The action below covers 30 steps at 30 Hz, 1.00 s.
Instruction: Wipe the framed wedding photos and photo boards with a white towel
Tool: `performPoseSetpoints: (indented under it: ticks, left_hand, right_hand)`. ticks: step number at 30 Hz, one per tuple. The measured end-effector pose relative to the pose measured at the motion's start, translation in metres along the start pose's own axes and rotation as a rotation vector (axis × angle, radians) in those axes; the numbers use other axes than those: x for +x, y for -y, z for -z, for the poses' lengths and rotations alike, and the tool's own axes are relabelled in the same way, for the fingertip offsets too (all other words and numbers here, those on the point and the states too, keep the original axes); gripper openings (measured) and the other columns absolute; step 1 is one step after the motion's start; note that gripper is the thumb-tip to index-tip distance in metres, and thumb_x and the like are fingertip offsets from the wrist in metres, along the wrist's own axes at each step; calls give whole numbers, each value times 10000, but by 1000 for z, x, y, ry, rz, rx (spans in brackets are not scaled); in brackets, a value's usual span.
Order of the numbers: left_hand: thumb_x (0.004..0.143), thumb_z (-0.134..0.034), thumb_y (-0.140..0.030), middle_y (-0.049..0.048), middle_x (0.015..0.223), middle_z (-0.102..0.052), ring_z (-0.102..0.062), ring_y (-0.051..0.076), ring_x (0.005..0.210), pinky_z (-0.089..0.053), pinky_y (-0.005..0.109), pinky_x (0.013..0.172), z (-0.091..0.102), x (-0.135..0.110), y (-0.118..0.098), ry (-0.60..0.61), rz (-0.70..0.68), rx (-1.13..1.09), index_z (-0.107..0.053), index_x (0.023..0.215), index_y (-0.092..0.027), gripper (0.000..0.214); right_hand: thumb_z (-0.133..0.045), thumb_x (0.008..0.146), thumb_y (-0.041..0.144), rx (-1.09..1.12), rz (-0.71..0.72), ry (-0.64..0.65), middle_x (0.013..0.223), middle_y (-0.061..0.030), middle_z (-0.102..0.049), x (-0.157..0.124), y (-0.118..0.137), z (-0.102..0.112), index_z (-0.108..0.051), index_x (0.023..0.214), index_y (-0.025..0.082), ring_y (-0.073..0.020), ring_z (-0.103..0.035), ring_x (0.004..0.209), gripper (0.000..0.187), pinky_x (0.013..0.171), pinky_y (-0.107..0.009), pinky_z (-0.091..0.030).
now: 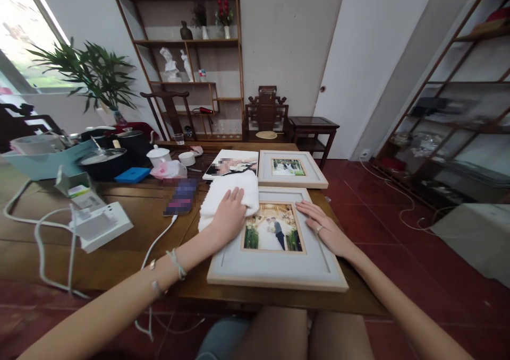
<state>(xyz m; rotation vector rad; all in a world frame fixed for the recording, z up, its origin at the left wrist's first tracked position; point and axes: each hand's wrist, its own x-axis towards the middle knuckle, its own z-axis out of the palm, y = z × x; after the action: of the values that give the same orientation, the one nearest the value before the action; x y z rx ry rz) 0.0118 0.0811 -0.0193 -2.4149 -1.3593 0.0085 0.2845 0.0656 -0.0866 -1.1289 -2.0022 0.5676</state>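
Note:
A light wooden picture frame [279, 283] lies flat at the table's front edge, a photo [274, 228] of a couple set in its wide pale mount. My left hand [230, 215] is closed on a folded white towel [228, 186], which covers the frame's upper left part. Across the frame's right side rests my right hand [322, 226], fingers stretched out, a ring on one of them. A second framed photo [292, 183] lies just beyond. To its left, a white-edged photo print [235, 157] is partly hidden by the towel.
A phone [181, 196] on a white cable lies left of the towel. Farther left are an opened white box [104, 226], a blue box [133, 175], a lidded pot [104, 161] and a light-blue bin [43, 163]. A chair [266, 114] and side table [314, 123] stand beyond.

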Motion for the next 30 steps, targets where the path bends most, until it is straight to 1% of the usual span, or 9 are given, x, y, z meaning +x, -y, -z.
performPoseSetpoints:
  ticks: [3, 7, 10, 12, 15, 20, 23, 26, 30]
  left_hand:
    - [749, -527, -149, 217, 1280, -487, -420, 329, 1220, -313, 427, 1005, 14, -31, -18, 96, -57, 24, -708, 883, -85, 234]
    - [739, -591, -201, 185, 1295, -486, -444, 340, 1201, -365, 424, 959, 35, -85, -42, 214, -173, -24, -716, 888, -151, 201]
    - [757, -592, -252, 197, 1327, -444, -419, 359, 1218, -403, 437, 916, 49, -108, -49, 261, -215, -125, -713, 897, -158, 208]
    - [767, -575, -253, 214, 1347, -409, -397, 359, 1234, -411, 451, 909, 55, -106, -48, 291, -197, -168, -701, 920, -143, 227]
    - [787, -538, -218, 224, 1355, -395, -393, 346, 1240, -412, 452, 908, 52, -81, -37, 264, -115, -175, -681, 938, -124, 228]
    - [842, -466, -234, 240, 1390, -329, -352, 341, 1267, -369, 437, 951, 18, -15, -5, 40, 18, -108, -637, 1012, -77, 287]
    - [853, -444, -210, 212, 1394, -341, -316, 316, 1293, -313, 422, 1006, 0, 9, 8, -6, -23, -72, -615, 1074, -79, 309]
    - [853, -439, -199, 205, 1355, -404, -344, 298, 1280, -286, 400, 1029, 0, 5, 3, 5, -91, -72, -645, 1022, -84, 291]
    - [806, -495, -192, 271, 1272, -466, -401, 347, 1231, -312, 438, 1008, 22, -37, -25, 141, -184, -57, -674, 943, -48, 267]
  right_hand:
    - [-415, 893, 281, 0, -18, 5, 1393, -28, -442, 0, 1, -1, -490, 1281, 290, -238, -310, 1328, 395, 1098, -534, -221]
    - [-428, 893, 307, -7, -22, 10, 1396, -38, -436, -1, 0, -1, -487, 1284, 283, -236, -297, 1336, 396, 1102, -524, -219]
    - [-432, 885, 282, -8, -9, 17, 1399, -32, -431, -2, -2, -1, -472, 1294, 295, -242, -294, 1337, 411, 1098, -535, -220]
    - [-430, 873, 245, -7, 3, 26, 1403, -27, -426, -2, -4, 0, -459, 1304, 303, -246, -291, 1337, 436, 1095, -546, -216]
    - [-421, 843, 179, -11, 21, 41, 1410, -22, -416, -2, -5, 0, -451, 1311, 302, -249, -283, 1339, 485, 1095, -552, -209]
    - [-409, 819, 143, -24, 51, 47, 1410, -23, -416, -1, -6, 0, -446, 1318, 292, -244, -274, 1342, 522, 1099, -541, -205]
    - [-410, 828, 162, -19, 55, 39, 1403, -32, -426, -1, -6, -1, -457, 1313, 275, -242, -277, 1342, 500, 1101, -526, -207]
    - [-411, 832, 171, -10, 53, 30, 1401, -30, -428, -1, -6, -1, -461, 1309, 279, -242, -287, 1338, 491, 1099, -526, -212]
    - [-413, 805, 133, -15, 43, 28, 1402, -25, -425, -1, -5, -1, -459, 1308, 284, -239, -285, 1338, 527, 1099, -529, -210]
